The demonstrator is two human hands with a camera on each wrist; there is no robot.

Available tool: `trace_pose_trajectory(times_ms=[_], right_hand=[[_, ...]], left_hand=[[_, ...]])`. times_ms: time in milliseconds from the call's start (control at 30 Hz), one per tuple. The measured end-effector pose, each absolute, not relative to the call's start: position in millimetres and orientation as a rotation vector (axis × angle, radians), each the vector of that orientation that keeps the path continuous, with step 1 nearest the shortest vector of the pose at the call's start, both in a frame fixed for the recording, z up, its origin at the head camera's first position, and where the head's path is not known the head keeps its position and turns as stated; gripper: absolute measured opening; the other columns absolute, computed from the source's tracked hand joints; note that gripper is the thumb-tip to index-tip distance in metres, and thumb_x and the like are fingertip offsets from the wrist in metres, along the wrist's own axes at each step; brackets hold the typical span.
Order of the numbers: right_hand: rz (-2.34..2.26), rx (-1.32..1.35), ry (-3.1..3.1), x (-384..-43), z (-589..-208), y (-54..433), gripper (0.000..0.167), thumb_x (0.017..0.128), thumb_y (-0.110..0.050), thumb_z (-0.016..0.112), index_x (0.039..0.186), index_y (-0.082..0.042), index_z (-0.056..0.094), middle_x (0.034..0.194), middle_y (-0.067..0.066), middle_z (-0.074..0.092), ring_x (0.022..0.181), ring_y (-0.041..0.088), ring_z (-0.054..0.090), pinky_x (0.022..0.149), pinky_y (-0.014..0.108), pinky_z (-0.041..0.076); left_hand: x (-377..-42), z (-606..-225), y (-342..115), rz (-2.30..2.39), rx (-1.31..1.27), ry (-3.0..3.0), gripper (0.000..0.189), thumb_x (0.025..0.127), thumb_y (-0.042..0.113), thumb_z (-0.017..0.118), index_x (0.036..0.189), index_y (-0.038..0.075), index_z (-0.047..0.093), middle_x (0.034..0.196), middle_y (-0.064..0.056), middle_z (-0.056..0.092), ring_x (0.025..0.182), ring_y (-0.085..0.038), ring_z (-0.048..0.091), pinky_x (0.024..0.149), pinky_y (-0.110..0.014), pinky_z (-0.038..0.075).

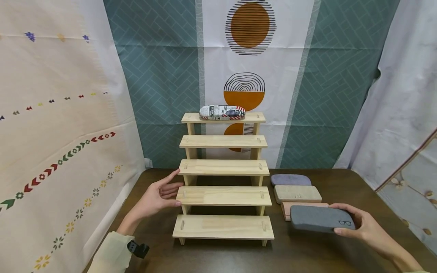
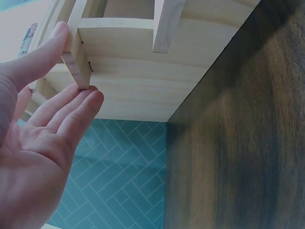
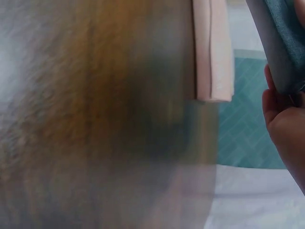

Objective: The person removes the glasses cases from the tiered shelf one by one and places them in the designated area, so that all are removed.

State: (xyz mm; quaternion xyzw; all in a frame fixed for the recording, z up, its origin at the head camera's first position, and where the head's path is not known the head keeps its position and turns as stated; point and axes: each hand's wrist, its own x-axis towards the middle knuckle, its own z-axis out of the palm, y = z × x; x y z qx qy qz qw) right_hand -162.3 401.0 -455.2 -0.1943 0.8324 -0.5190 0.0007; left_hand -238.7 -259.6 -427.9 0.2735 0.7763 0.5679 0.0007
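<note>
A stepped wooden display shelf (image 1: 225, 195) stands on the brown table. My left hand (image 1: 160, 196) is at its left side, and in the left wrist view the thumb (image 2: 50, 47) and fingers (image 2: 78, 112) pinch the end of one tread. My right hand (image 1: 362, 223) grips the right end of a dark grey glasses case (image 1: 317, 218), marked with a small glasses drawing and raised off the table. Behind and partly under it lies a pink case (image 1: 286, 212). Farther back come a beige case (image 1: 297, 193) and a purple case (image 1: 291, 179). A newspaper-print glasses case (image 1: 222, 112) rests on the top tread.
The dark wooden table (image 1: 225, 259) reaches back to a teal and white patterned curtain (image 1: 160, 83). A cream embroidered cloth (image 1: 61, 125) hangs at the left, a pale floral cloth (image 1: 392, 144) at the right. A black band (image 1: 138, 249) is on the left wrist.
</note>
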Motion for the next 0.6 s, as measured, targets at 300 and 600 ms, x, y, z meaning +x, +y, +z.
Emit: trace_pose_trajectory(times_ms=[300,600], right_hand=[[-1.536,-0.480,2.619,-163.4,-467.2,413.2,0.058,0.096,0.000,0.074,0.148,0.006,0.049,0.126,0.002,0.066,0.101,0.012,0.063,0.078,0.026,0.054],[-1.497,-0.480,2.593,-163.1,-474.6,412.6,0.059,0.096,-0.002,0.075,0.149,0.004,0.050,0.133,-0.007,0.063,0.109,0.004,0.059,0.081,0.021,0.052]], left_hand=[[-239.6,-427.1,-259.2,1.787,0.865,2.432,0.106,0.081,-0.001,0.090,0.168,0.018,0.032,0.149,-0.032,0.052,0.136,-0.043,0.055,0.104,-0.063,0.045],[-239.8,-428.3,-259.9,1.796,0.858,2.417,0.106,0.080,-0.002,0.090,0.167,0.016,0.032,0.150,-0.031,0.051,0.136,-0.044,0.054,0.104,-0.052,0.050]])
